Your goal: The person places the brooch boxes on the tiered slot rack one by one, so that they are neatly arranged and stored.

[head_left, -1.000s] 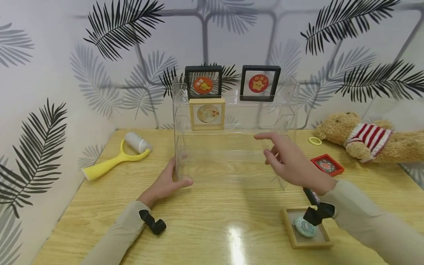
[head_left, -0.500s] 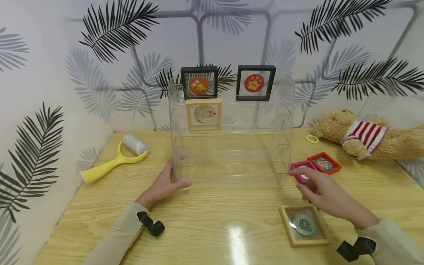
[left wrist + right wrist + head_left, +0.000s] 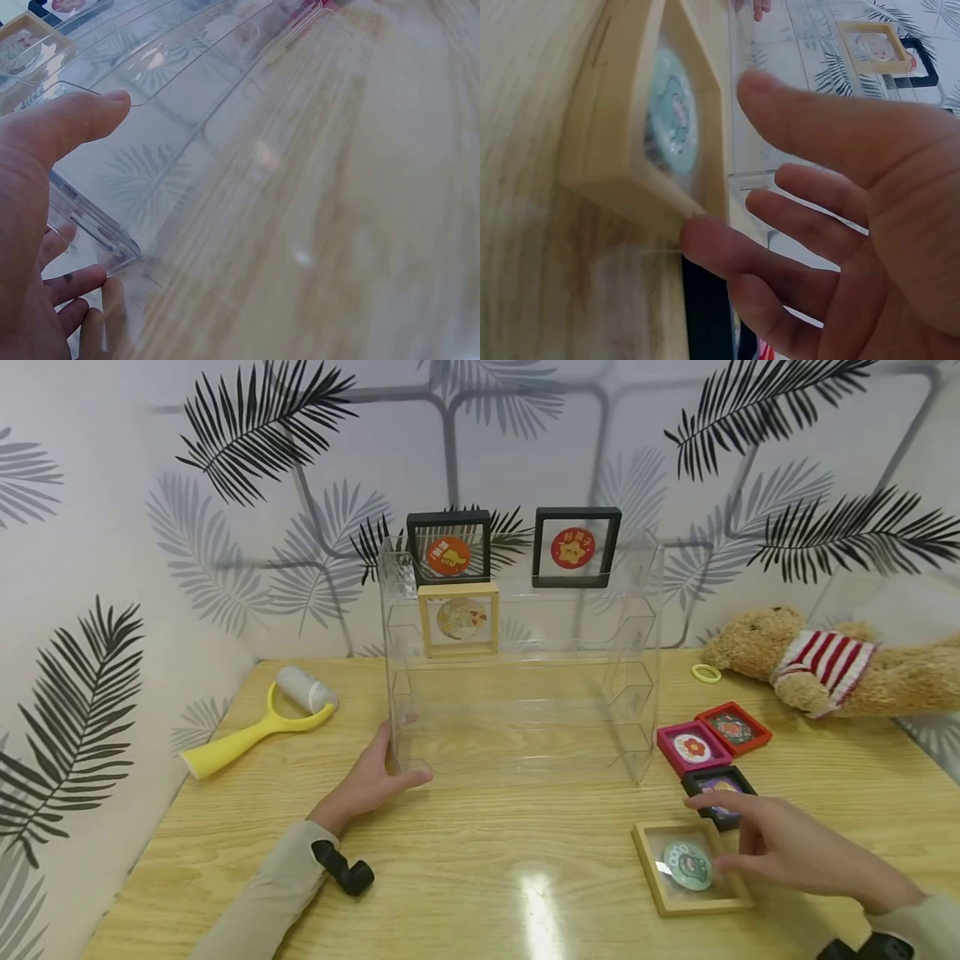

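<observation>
My left hand (image 3: 371, 787) holds the lower left side of a clear acrylic display rack (image 3: 517, 703), thumb at the front and fingers round the side panel (image 3: 94, 217). My right hand (image 3: 798, 852) is over the right edge of a light wooden frame (image 3: 652, 872) lying flat, with a round teal badge (image 3: 687, 866) inside. Its thumb and index finger (image 3: 727, 251) are parted, the index tip close to the frame's edge. Just behind lies a small black frame (image 3: 738, 777) with a purple picture, partly covered by that hand.
Magenta (image 3: 693, 747) and red (image 3: 733, 728) frames lie right of the rack. Two black frames (image 3: 576, 547) and a yellow one (image 3: 459, 620) stand in it. A teddy bear (image 3: 825, 668), a yellow ring (image 3: 706, 673), and a yellow slingshot-shaped handle (image 3: 247, 735) with a grey-white roll (image 3: 303, 689) lie around.
My right hand has moved from in front of the rack, rightward and toward me, down to the wooden frame, uncovering the magenta frame. My left hand stays at the rack's side.
</observation>
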The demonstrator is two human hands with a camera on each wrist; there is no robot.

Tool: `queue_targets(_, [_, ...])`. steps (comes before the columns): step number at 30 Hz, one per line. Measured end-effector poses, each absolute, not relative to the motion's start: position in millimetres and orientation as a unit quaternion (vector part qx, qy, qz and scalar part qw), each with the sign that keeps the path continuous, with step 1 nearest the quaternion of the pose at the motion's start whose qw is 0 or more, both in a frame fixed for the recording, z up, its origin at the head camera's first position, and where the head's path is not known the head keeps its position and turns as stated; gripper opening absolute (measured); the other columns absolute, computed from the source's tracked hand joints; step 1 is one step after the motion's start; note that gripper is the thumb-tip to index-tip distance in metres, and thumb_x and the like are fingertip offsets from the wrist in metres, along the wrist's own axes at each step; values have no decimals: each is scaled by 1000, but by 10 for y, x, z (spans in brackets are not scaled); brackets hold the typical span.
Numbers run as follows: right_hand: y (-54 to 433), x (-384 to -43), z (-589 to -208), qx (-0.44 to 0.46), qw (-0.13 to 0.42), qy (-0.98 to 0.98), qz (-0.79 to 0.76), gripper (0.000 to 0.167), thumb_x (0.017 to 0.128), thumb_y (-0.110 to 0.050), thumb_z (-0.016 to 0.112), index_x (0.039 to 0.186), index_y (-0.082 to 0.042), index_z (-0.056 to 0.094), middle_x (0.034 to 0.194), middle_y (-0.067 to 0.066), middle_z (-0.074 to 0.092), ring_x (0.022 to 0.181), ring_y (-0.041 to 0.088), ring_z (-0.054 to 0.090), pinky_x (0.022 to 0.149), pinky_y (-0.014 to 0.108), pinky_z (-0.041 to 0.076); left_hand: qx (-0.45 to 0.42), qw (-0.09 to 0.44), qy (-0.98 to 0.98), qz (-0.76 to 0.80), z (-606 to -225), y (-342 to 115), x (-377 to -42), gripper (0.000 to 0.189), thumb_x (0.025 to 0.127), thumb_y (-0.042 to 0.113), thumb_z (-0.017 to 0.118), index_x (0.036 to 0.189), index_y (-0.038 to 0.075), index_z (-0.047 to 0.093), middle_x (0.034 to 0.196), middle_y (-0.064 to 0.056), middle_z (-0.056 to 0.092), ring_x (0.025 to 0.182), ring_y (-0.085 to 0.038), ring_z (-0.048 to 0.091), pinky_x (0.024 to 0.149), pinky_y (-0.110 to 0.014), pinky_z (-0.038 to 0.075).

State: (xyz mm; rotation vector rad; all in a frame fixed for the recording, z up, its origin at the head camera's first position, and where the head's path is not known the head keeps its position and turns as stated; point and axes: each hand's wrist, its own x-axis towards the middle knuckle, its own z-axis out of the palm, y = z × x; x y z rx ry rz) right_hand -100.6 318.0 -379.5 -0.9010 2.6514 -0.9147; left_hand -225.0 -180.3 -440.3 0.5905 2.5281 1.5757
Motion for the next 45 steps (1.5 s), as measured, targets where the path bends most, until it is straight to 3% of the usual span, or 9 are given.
queue_targets(10, [3274,-983,-4008,-337,120,874,-327,93,71,-34,84,146,-9,36,116,4,53,64,-4,49,52,19,43,196,50,830,520,-4383,-1813,-2257,83,82,28,77,149,26,27,156,-12,24,143,-35,24,113,-59,21])
queue_targets(13, [3271,-966,-4059,-339,96,891,-285,103,65,-45,84,148,-10,34,131,5,49,93,-8,53,69,14,46,198,52,829,521,-4391,-1811,-2252,83,83,27,77,149,27,27,156,-12,24,143,-35,25,113,-59,21])
queue_targets(17, [3239,-927,-4099,-338,50,913,-221,110,57,-49,87,147,-14,35,141,8,46,128,-10,29,93,15,40,202,49,831,516,-4399,-1804,-2262,82,83,28,77,148,25,27,155,-12,26,142,-35,26,113,-59,21])
queue_targets(23, [3150,-881,-4095,-315,28,929,-190,109,54,-43,91,145,-19,37,139,5,47,131,-3,31,94,26,45,206,46,830,517,-4383,-1797,-2262,83,83,26,77,149,23,27,156,-12,25,143,-35,25,113,-59,20])
queue_targets(26, [3094,-848,-4062,-298,37,931,-209,107,55,-43,91,144,-20,36,136,5,47,122,2,40,86,29,49,207,49,828,519,-4387,-1794,-2257,83,83,25,77,149,23,26,155,-13,26,142,-35,26,113,-59,21])
queue_targets(32, [2986,-879,-3940,-313,113,848,-413,106,64,-12,89,147,-5,22,123,21,41,96,4,57,66,25,52,206,47,826,522,-4399,-1797,-2245,85,82,26,77,149,21,26,155,-12,27,142,-34,27,113,-58,21])
queue_targets(37, [2900,-953,-3885,-306,152,766,-545,98,71,1,82,146,-8,20,129,6,46,109,12,58,79,31,54,203,50,827,522,-4406,-1790,-2227,83,82,26,77,148,22,27,154,-13,27,141,-35,27,113,-59,21])
queue_targets(42, [2726,-1079,-3788,-272,119,747,-594,59,91,7,59,141,-14,36,76,-3,58,49,11,50,44,26,47,206,44,830,517,-4405,-1778,-2239,81,82,25,77,147,22,29,153,-14,29,141,-36,28,112,-59,22])
queue_targets(45, [2570,-1222,-3691,-282,44,763,-579,43,97,8,47,135,-11,45,65,-4,51,37,20,36,32,28,36,205,42,828,520,-4398,-1784,-2247,81,83,24,77,148,22,29,154,-14,28,142,-35,27,113,-59,21])
